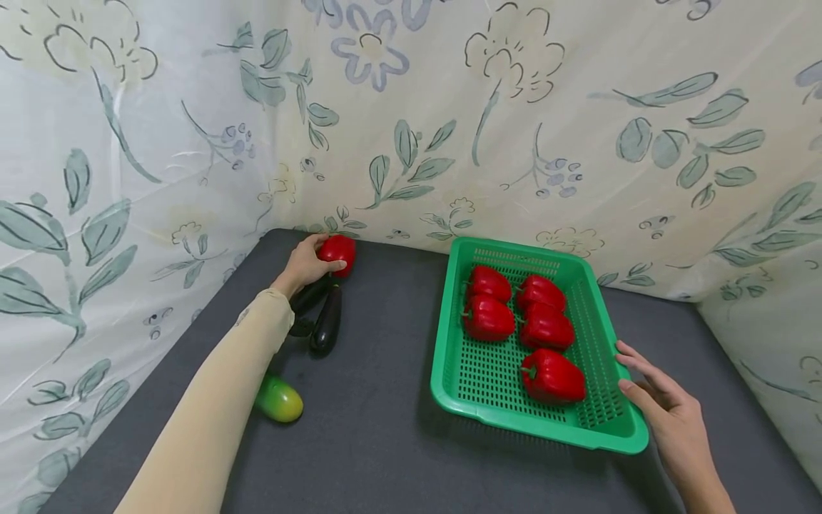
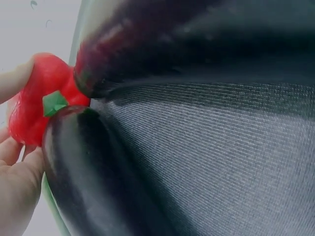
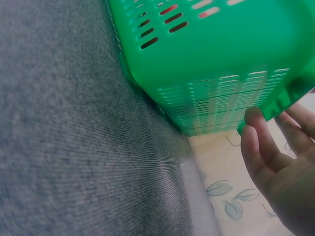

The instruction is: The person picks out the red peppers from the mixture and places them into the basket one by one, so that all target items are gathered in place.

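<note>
At the far left corner of the table, my left hand point(image 1: 307, 264) grips a red bell pepper point(image 1: 337, 251) between thumb and fingers. Its green stem shows in the left wrist view, close to two dark eggplants. One eggplant point(image 1: 326, 321) lies just in front of that hand; the other point(image 1: 310, 297) is partly hidden by the wrist. My right hand point(image 1: 671, 410) holds the right rim of a green plastic basket point(image 1: 443, 357), fingertips point(image 3: 253, 118) under the rim's outer edge. Several red bell peppers point(image 1: 488, 318) lie on their sides inside it.
A green-yellow vegetable point(image 1: 281, 400) lies near the left forearm, partly covered by the sleeve point(image 1: 212, 400). The dark grey tabletop point(image 1: 379, 371) meets a floral curtain point(image 1: 411, 143) along the back and both sides.
</note>
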`<state>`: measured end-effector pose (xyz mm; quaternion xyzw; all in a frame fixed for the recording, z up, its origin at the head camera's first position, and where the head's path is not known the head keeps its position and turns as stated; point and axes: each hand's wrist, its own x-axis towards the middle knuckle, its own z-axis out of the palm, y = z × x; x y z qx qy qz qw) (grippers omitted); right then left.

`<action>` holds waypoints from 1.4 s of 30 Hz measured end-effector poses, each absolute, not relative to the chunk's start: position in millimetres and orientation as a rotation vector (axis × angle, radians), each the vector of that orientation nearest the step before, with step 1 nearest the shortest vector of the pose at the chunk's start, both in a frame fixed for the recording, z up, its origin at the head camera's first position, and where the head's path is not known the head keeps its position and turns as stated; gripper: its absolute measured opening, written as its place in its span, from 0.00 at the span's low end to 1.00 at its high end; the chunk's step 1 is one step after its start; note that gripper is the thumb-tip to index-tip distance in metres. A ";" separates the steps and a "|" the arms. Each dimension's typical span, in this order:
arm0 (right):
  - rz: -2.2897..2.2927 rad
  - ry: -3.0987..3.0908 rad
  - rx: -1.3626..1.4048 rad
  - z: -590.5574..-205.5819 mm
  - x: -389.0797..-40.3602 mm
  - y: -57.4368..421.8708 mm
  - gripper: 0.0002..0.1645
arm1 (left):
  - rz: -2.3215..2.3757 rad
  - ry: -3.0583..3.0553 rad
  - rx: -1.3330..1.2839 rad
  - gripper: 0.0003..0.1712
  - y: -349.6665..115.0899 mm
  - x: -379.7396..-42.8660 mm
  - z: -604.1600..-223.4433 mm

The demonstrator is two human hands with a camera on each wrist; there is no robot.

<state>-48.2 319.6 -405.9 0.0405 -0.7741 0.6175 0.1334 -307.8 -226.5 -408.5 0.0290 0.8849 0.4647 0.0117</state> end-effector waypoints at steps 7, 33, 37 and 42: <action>1.773 -2.256 0.118 -406.0 -49.5 320.0 0.26 | 1.443 2.781 0.127 0.46 -225.3 -307.5 -406.8; 1.688 -2.327 0.077 -404.0 -49.0 316.4 0.26 | 1.431 2.874 0.363 0.44 -206.1 -292.0 -382.9; 1.698 -2.315 0.092 -405.4 -49.4 317.8 0.26 | 1.505 2.825 0.473 0.43 -200.9 -283.6 -379.4; 1.740 -2.280 0.105 -407.5 -50.2 319.9 0.26 | 1.543 2.777 0.622 0.43 -192.0 -272.2 -373.7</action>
